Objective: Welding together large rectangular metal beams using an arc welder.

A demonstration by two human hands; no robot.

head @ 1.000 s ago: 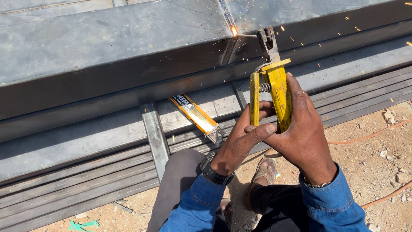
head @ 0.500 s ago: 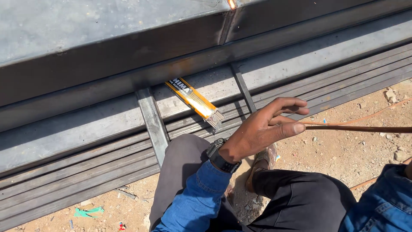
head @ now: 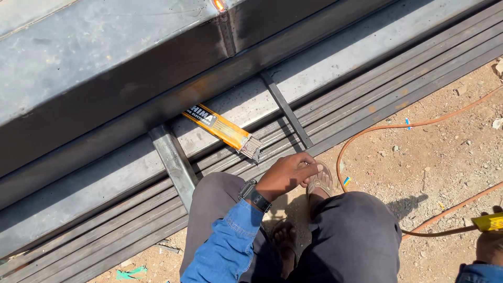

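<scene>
My left hand (head: 287, 175) hovers over my knee at the edge of the stacked steel bars, fingers loosely bent, with nothing in it. Just above it lies an orange box of welding rods (head: 222, 128), its open end with grey rod tips pointing at the hand. My right hand (head: 490, 247) is at the bottom right edge, mostly cut off, and grips a yellow electrode holder (head: 487, 222). A fresh weld spot (head: 218, 5) glows on the seam of the big steel beam (head: 105, 68) at the top.
Long steel bars (head: 377, 89) lie side by side under the beam, crossed by two flat straps (head: 173, 157). An orange cable (head: 367, 137) loops over the sandy ground on the right. My sandalled foot (head: 320, 183) rests by the bars.
The holder has come away from the seam and dropped to the lower right, and the sparks have stopped. My left hand let go of it and moved down near the rod box.
</scene>
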